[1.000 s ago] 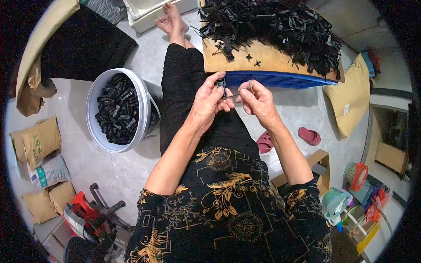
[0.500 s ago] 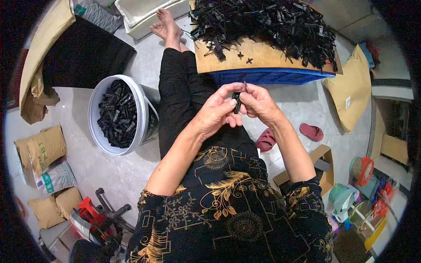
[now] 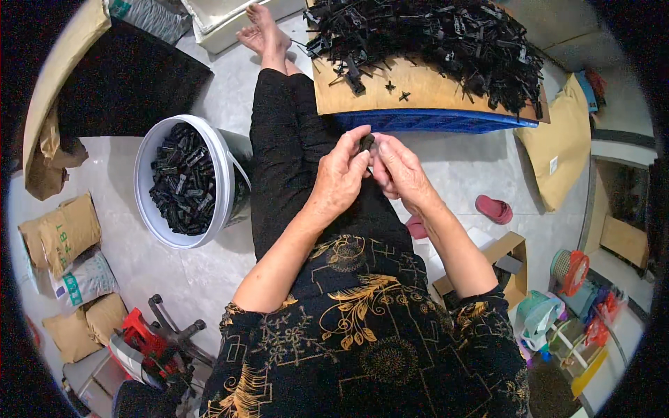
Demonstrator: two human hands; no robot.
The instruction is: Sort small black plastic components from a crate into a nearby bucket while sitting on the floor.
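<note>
Both my hands meet over my lap, just short of the table's near edge. My left hand [image 3: 339, 174] pinches a small black plastic part [image 3: 366, 143] between thumb and fingers. Close against it is my right hand [image 3: 402, 167], its thumb and fingers pressed together; what they hold, if anything, is hidden. Beyond them, a large heap of black plastic parts [image 3: 432, 42] covers much of a wooden board [image 3: 383, 97]. Two small cross-shaped black bits [image 3: 404, 96] lie apart from the heap near the front edge.
A white bucket [image 3: 221, 181] full of black plastic parts stands on the floor to my left. Under the board is a blue crate [image 3: 432, 120]. Tan sacks [image 3: 77, 226] lie far left; a large tan bag [image 3: 557, 146] leans at right. A slipper [image 3: 494, 209] and open carton [image 3: 516, 251] are nearby.
My hands have shifted slightly left, and the black part has turned so less of it shows between my fingers. The whole scene has shifted a little with my head.
</note>
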